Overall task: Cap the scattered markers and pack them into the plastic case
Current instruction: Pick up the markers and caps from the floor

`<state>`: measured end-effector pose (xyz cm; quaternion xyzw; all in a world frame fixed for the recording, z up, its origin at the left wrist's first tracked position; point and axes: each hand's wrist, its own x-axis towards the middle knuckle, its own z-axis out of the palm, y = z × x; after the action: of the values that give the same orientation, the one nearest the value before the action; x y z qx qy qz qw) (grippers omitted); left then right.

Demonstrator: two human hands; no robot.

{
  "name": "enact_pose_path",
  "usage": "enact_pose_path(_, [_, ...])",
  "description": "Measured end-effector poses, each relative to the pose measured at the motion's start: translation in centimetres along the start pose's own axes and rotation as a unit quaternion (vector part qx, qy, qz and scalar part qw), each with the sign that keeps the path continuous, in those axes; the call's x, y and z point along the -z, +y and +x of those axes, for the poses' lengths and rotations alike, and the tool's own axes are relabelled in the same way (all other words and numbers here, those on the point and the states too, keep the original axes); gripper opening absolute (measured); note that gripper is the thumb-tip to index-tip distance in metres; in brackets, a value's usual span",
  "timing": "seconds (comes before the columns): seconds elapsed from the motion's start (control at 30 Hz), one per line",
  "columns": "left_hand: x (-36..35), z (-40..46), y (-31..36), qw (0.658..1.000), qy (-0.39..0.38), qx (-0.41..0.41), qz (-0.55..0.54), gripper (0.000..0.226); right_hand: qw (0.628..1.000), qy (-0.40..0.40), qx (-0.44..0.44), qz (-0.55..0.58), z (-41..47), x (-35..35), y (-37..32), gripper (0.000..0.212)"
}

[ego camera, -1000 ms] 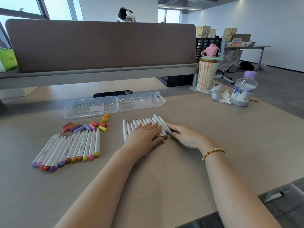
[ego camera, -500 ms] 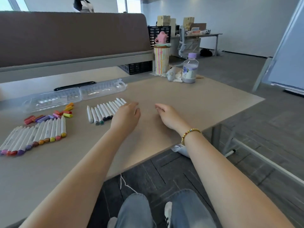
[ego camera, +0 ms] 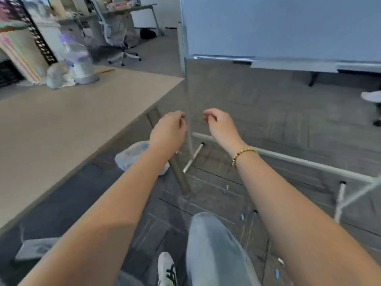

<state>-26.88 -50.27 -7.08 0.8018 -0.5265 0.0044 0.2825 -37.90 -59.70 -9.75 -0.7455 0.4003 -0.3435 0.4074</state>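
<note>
1. Both hands have left the row of markers they were touching a second ago and now hang in the air past the desk [ego camera: 86, 112] edge, and the view has swung right, off the work area and onto the floor [ego camera: 268, 124].
2. Left hand [ego camera: 168, 134] hovers above the desk's right edge with its fingers [ego camera: 179, 118] curled loosely inward; nothing shows in them, though blur leaves the tips unclear.
3. Right hand [ego camera: 221, 125] hangs beside it, well clear of the desk, fingers bent down and relaxed, holding nothing visible.
4. Markers, loose caps and the plastic case are all out of view now; going by where they lay a second ago, they should sit further left on the desk, but this moment does not show them.
5. Small coloured bits [ego camera: 244, 216] lie on the floor near the person's leg [ego camera: 214, 248]; they may be dropped caps, yet they are too small to tell.
6. Progress, as a judgement: no marker is shown packed, and the case was lying open and apparently empty in the earlier views, so packing has likely not begun.
7. Left to do: capping the uncapped group, retrieving anything that fell, then loading all markers into the case.
8. At the desk's far end stand a striped cup [ego camera: 18, 52] and a water bottle [ego camera: 79, 58], both smeared by motion.
</note>
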Motion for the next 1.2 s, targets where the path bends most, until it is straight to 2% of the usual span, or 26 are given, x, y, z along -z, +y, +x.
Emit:
enact_pose_path(0.17, [-12.2,2.2,3.3,0.989,-0.145,-0.037,0.008,0.030,0.993,0.037,-0.102,-0.042,0.9,4.2,11.2,0.030])
enact_pose_path(0.33, [-23.1,2.9,2.6,0.965,-0.256,-0.049,0.030,0.028,0.975,0.044,-0.207,-0.072,0.4,6.3,22.3,0.032])
enact_pose_path(0.43, [-29.8,3.2,0.8,0.944,-0.323,-0.046,0.048,0.030,0.959,0.029,-0.264,-0.096,-0.1,6.2,28.8,0.032])
enact_pose_path(0.6, [-40.3,3.8,-3.2,0.889,-0.441,-0.038,0.119,0.051,0.936,-0.038,-0.320,-0.145,0.7,2.8,39.7,0.035])
enact_pose_path(0.67, [-44.6,3.8,-5.3,0.876,-0.456,-0.056,0.145,0.060,0.925,-0.085,-0.334,-0.162,1.4,0.7,44.0,0.040])
enact_pose_path(0.77, [-50.5,3.7,-8.2,0.858,-0.474,-0.064,0.188,0.067,0.901,-0.175,-0.345,-0.198,1.7,-2.4,50.4,0.059])
enact_pose_path(0.9, [-57.0,2.9,-10.8,0.812,-0.507,-0.124,0.260,0.083,0.856,-0.261,-0.377,-0.238,0.3,-5.3,57.5,0.077])
enact_pose_path(0.97, [-59.9,2.3,-11.9,0.793,-0.516,-0.148,0.288,0.089,0.831,-0.305,-0.358,-0.297,-0.9,-6.2,60.1,0.078])
enact_pose_path(1.07, [-63.3,1.8,-13.0,0.793,-0.518,-0.135,0.291,0.093,0.792,-0.351,-0.356,-0.352,-2.7,-7.2,62.7,0.081])
enact_pose_path(1.13, [-65.0,1.7,-13.5,0.791,-0.514,-0.143,0.298,0.093,0.781,-0.358,-0.369,-0.355,-4.0,-8.2,63.5,0.082])
enact_pose_path(1.2, [-66.3,1.7,-13.7,0.785,-0.512,-0.159,0.310,0.089,0.784,-0.338,-0.348,-0.387,-5.1,-9.0,63.7,0.071])
